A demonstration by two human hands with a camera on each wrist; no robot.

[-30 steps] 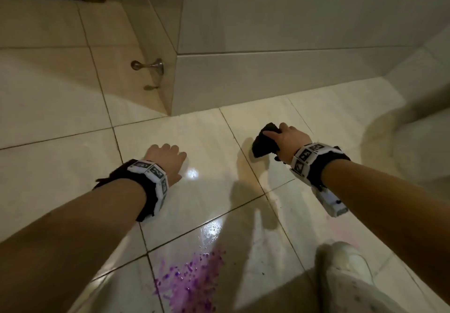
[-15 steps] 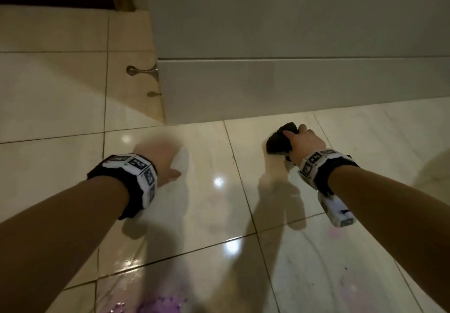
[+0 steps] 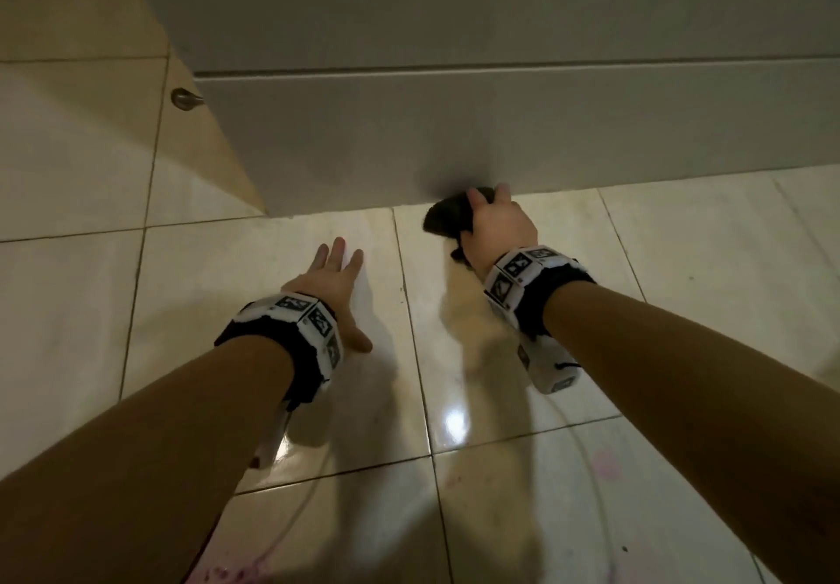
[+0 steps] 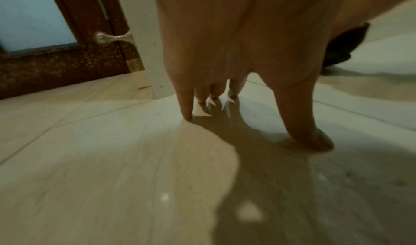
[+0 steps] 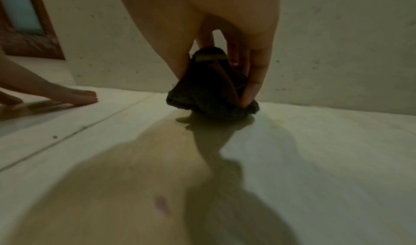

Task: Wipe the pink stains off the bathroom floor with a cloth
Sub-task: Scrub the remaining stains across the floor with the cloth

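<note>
The right hand (image 3: 497, 226) holds a dark cloth (image 3: 447, 217). Its fingers (image 5: 254, 81) curl round the cloth and bunch it up. The bottom of the cloth touches the floor (image 3: 682, 265), right next to the bottom of the grey wall (image 3: 500, 129).

The left hand (image 3: 332, 285) is spread wide and holds nothing. Its fingertips (image 4: 188, 115) and thumb press on the shiny floor tiles. It is to the left of the cloth, with a tile line between them.

Pink stains (image 3: 227, 572) sit on the floor at the bottom edge of the head view, near the left arm. A faint pink spot (image 3: 607, 465) shows on the tile close to the right arm. Both are well apart from the cloth.

A metal door stop (image 3: 184, 99) sticks out low on the wall at the left. In the left wrist view a brown door (image 4: 67, 62) stands behind it.
</note>
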